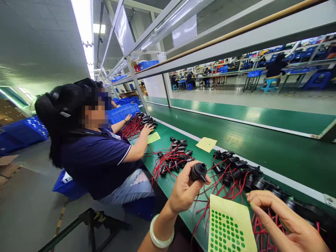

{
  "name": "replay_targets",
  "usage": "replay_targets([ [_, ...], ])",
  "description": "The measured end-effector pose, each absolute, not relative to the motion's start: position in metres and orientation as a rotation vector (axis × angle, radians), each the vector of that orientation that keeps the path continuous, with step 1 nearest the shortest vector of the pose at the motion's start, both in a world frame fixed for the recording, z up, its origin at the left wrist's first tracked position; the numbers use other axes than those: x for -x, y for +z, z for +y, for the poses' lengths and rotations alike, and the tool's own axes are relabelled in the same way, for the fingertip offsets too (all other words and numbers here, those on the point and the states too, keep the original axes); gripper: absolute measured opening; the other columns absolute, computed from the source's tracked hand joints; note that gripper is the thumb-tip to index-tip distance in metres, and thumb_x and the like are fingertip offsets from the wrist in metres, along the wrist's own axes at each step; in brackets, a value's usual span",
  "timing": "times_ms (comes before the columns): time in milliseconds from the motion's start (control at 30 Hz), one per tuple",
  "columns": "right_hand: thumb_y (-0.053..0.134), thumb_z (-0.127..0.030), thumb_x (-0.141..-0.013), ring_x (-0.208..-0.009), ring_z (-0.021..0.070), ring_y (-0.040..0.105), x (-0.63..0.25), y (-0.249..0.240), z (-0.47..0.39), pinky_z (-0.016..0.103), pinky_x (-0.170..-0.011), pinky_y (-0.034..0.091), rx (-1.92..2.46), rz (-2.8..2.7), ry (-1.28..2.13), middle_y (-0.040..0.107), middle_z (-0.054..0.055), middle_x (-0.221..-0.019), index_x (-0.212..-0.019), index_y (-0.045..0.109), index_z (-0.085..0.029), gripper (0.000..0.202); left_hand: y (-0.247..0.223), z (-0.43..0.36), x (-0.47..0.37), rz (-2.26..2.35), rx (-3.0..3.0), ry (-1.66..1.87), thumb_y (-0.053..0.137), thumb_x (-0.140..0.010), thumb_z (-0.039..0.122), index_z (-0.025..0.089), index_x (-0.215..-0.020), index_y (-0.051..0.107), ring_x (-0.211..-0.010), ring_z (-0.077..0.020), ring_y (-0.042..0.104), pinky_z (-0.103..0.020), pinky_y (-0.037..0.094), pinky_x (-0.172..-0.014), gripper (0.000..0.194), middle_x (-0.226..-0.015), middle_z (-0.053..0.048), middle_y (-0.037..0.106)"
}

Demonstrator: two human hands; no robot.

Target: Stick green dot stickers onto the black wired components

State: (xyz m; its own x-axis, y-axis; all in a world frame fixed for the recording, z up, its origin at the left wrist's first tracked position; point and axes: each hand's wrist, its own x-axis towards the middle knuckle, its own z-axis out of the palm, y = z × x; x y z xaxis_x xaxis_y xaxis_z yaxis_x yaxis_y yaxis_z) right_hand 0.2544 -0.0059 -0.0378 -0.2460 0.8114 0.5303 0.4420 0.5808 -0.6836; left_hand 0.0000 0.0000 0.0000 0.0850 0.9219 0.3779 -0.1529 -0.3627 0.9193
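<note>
My left hand [185,190], with a pale bangle on its wrist, holds a black cylindrical part [198,172] with a nozzle-like tip above the green table. To the right, my right hand [286,220] is raised with thumb and index finger pinched together; whatever may be between the fingertips is too small to make out. A yellow sheet [231,224] with rows of green round stickers lies between and below my hands. Behind it and my right hand, black parts [236,168] with red wires are heaped along the table edge.
At the left a person [91,150] in a dark blue shirt sits, hands on another heap of wired parts [133,126]. Another pile [175,155] lies between us. A yellow paper [206,144] rests near the white rail. Metal posts [137,85] rise beyond.
</note>
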Motion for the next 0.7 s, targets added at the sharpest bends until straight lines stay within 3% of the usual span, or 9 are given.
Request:
replay_targets([
  [267,0.054,-0.021,-0.093,-0.093,0.013,0.065,-0.244,0.009,-0.037,0.015,-0.079,0.054,0.851,-1.973,0.385,0.064,0.002,-0.098,-0.096,0.055,-0.025,0.005,-0.006,-0.02,-0.018,0.702,-1.818,1.565,0.067,-0.087,0.016,0.025,-0.118,0.054,-0.095,-0.019,0.067,-0.032,0.052,-0.086,0.035,-0.105,-0.004,0.068],
  [500,0.051,-0.019,-0.094,-0.097,0.0114,0.062,-0.231,0.038,-0.043,0.015,-0.081,0.051,0.767,-2.082,0.127,0.053,0.007,-0.11,-0.093,0.054,-0.022,0.004,-0.007,-0.028,-0.021,0.832,-1.966,1.51,0.066,-0.084,0.012,0.023,-0.118,0.053,-0.089,-0.0181,0.065,-0.03,0.052,-0.081,0.037,-0.099,-0.004,0.067],
  [700,0.049,-0.013,-0.093,-0.11,0.0155,0.055,-0.218,0.054,-0.042,0.023,-0.084,0.05,0.802,-2.202,0.077,0.051,0.01,-0.115,-0.093,0.054,-0.022,0.01,-0.004,-0.04,-0.024,1.075,-2.027,1.347,0.064,-0.08,0.008,0.024,-0.118,0.051,-0.084,-0.0138,0.063,-0.023,0.051,-0.078,0.043,-0.101,-0.001,0.066],
])
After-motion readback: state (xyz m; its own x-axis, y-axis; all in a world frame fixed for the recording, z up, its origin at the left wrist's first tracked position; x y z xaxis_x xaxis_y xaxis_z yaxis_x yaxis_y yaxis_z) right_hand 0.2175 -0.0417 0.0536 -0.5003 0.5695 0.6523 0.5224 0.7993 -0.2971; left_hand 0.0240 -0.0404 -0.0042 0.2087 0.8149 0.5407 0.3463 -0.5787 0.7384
